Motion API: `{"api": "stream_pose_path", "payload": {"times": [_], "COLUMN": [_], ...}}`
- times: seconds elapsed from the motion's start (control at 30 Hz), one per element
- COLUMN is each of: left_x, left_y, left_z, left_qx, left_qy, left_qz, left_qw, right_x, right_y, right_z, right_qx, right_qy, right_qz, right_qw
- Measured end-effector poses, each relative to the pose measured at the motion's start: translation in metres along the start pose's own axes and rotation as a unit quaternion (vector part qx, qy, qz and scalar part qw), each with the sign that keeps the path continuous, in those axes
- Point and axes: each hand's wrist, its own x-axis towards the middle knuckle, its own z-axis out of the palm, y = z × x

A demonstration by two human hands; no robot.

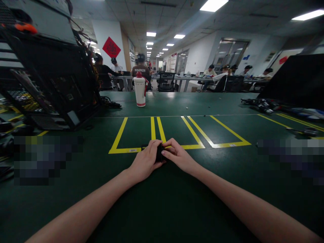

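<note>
Both my hands meet over the green tabletop [162, 202], around a small black object [159, 153] whose kind I cannot make out. From the left, my left hand [146, 158] wraps it, the thumb beneath and the fingers over its top. My right hand [178, 155] touches its right side with thumb and bent fingers. Much of the object is hidden by the fingers; a dark strip shows just left of my left knuckles. Yellow tape lines [174, 147] run along the table right behind my hands.
An open black computer case [58, 81] stands at the left, cables beside it. A white tumbler [140, 91] with a red lid stands farther back. Dark cables [262, 105] and a large black panel [293, 81] are at the right. Several people sit at far desks.
</note>
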Motion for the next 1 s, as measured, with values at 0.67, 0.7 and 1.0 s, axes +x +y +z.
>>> {"api": "stream_pose_path", "payload": {"times": [0.67,0.7,1.0], "left_x": [0.0,0.0001,0.0001], "left_y": [-0.0012,-0.001,-0.0037], "left_z": [0.0015,0.001,0.0034], "left_qx": [0.001,0.0,0.005], "left_qy": [0.01,0.009,0.011], "left_qz": [0.007,0.006,0.003], "left_qw": [1.0,1.0,1.0], "right_x": [-0.0013,-0.0011,-0.0032], "right_y": [-0.0013,-0.002,-0.003], "right_z": [0.0011,0.0014,-0.0009], "right_qx": [0.011,0.013,0.033], "right_qy": [0.008,0.006,-0.024], "right_qz": [-0.012,-0.008,-0.009], "right_qw": [1.0,1.0,0.999]}}
